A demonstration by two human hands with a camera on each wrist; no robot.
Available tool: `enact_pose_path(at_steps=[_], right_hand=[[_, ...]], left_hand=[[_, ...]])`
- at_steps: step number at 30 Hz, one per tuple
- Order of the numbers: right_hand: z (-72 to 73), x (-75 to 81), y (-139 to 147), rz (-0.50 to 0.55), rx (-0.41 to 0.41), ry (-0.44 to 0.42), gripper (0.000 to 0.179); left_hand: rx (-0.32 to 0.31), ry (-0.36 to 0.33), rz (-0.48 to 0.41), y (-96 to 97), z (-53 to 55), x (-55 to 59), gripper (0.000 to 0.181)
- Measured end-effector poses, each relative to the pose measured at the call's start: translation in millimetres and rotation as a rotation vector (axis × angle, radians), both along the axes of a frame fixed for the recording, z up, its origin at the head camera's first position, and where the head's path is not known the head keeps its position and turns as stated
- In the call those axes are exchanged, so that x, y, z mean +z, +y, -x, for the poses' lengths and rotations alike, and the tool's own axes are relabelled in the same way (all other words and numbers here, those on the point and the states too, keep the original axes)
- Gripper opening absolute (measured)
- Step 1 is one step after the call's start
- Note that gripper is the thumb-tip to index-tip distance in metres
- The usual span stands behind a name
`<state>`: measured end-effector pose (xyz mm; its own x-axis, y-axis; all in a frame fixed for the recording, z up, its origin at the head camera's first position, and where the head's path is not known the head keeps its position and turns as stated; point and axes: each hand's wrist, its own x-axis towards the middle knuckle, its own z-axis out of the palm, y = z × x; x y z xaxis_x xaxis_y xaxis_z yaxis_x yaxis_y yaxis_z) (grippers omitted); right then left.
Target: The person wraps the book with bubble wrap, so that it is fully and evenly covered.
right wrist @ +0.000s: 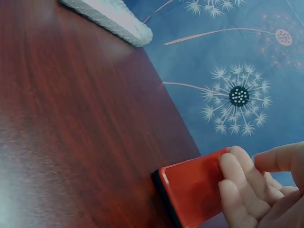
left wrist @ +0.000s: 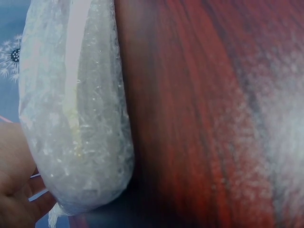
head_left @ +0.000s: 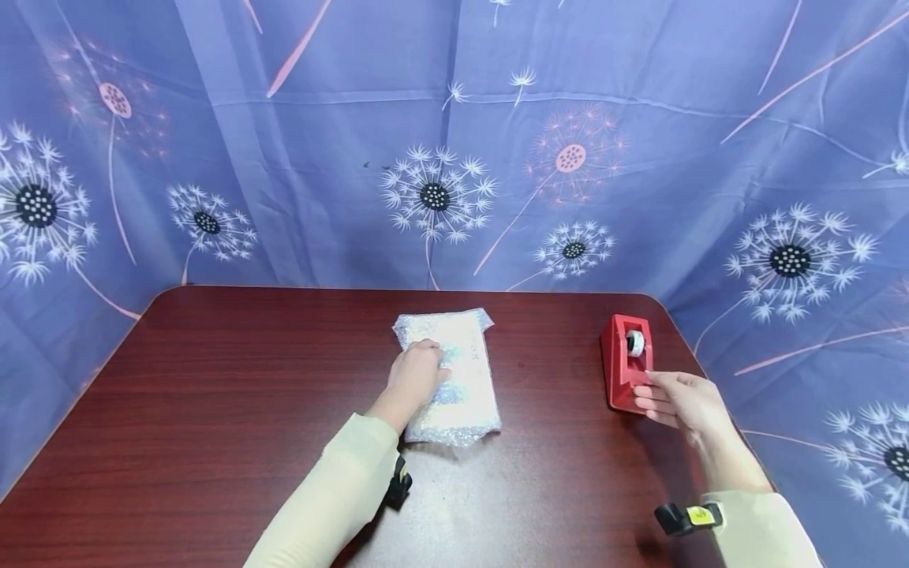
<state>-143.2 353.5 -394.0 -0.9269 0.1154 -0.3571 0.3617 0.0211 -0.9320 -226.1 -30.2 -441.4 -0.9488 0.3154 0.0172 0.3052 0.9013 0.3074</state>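
A flat package in bubble wrap [head_left: 465, 379] lies on the brown table, and its rounded side fills much of the left wrist view. My left hand [head_left: 417, 371] rests on the package's left part, fingers relaxed over the top. On the right stands a red tape dispenser [head_left: 616, 363] with a roll of tape [head_left: 635, 342] in it. My right hand [head_left: 685, 402] is at its near end, where thumb and forefinger pinch together by the cutting edge, at the end of the tape. The pinched strip itself is too small to make out. The other fingers lie against the dispenser's side.
The dark reddish-brown table [head_left: 234, 379] has rounded far corners. Behind and beside it hangs a blue cloth [head_left: 319, 197] with dandelion prints. Each wrist carries a black camera strap; the right one [head_left: 689, 518] bears a yellow label.
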Motion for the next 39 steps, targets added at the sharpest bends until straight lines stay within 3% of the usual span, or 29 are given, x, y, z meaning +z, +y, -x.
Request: enact_pose_path(at_steps=[7,23,31,39], right_hand=[[-2.8,-10.2,-5,-0.005,-0.096,0.092,0.015],[-5.1,-18.2,-16,0.079,-0.289,0.16,0.019],[-2.0,-26.1,-22,0.09,-0.389,0.184,0.02],[-2.2,-28.3,-26,0.112,-0.447,0.148,0.025]], left_hand=[[0.006,0.0,-0.003,-0.6,1.3,-2.2,0.037],[0.01,0.0,-0.028,-1.4,-0.1,-0.9,0.038],[0.015,0.004,-0.022,-1.3,-0.2,-1.0,0.039],[0.006,0.012,-0.028,-0.3,-0.1,-3.4,0.039]])
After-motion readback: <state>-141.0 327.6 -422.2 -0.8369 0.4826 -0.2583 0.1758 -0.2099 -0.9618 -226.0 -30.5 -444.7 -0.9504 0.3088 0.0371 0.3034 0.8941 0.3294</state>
